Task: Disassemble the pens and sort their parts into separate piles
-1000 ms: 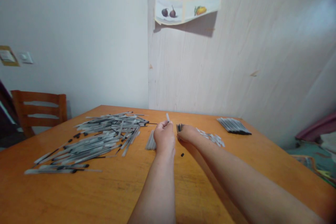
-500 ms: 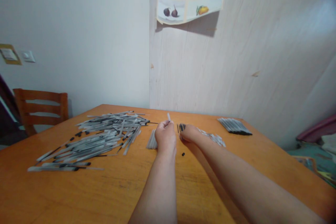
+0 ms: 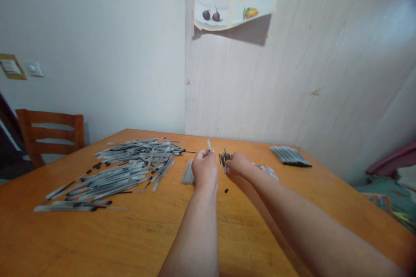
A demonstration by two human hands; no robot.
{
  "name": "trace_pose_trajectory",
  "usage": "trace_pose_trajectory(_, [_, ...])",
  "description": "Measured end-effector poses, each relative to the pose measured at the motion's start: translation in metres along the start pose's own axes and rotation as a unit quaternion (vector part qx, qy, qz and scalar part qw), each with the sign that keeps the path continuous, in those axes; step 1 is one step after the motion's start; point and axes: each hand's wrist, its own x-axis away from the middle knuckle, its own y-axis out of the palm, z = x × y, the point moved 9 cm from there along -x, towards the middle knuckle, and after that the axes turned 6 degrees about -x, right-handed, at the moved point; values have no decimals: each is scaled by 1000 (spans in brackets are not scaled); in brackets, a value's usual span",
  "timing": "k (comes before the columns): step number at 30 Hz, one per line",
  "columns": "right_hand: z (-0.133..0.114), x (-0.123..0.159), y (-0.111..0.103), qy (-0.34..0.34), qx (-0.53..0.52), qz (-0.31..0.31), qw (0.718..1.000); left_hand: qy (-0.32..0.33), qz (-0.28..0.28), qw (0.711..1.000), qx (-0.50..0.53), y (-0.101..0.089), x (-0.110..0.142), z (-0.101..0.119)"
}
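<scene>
My left hand [image 3: 204, 168] is closed around a whitish translucent pen barrel [image 3: 209, 143], whose end sticks up past the fingers. Just right of it, my right hand [image 3: 239, 163] pinches a thin dark pen refill [image 3: 225, 151], tilted above a row of dark-tipped refills [image 3: 221, 160]; the fingertips are partly hidden. A row of translucent barrels [image 3: 186, 174] lies against the left side of my left hand. Whitish pieces [image 3: 269, 171] lie partly covered behind my right wrist. One small black plug [image 3: 226, 191] rests on the table in front of the hands.
A large loose pile of pens and pen parts [image 3: 130, 160] spreads over the left of the wooden table [image 3: 130, 242], with small black plugs [image 3: 97, 165] beside it. Neatly lined-up pens [image 3: 289, 156] lie at the far right. A chair [image 3: 52, 132] stands beyond the left edge.
My right hand has shifted slightly right and up from the refill row, and a dark refill now shows tilted at its fingertips. My left hand has stayed in place.
</scene>
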Motion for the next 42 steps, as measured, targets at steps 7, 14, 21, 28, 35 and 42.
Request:
trace_pose_trajectory(7, [17,19,-38,-32,-116,63,991,11,-13,1000,9,1,2,3])
trace_pose_trajectory(14, [54,39,-88,-45,-385,159,908,40,-55,997,-38,12,5,1])
trace_pose_trajectory(21, [63,55,-120,-62,-602,141,784,21,-165,984,-69,33,21,1])
trace_pose_trajectory(28, [74,60,-144,-44,-615,163,770,54,-223,967,-114,44,27,0])
trace_pose_trajectory(35, [87,59,-155,-38,-607,158,778,101,-252,950,-154,50,27,-2])
trace_pose_trajectory(42, [85,62,-157,-39,-596,129,791,148,-282,928,-194,55,26,-6])
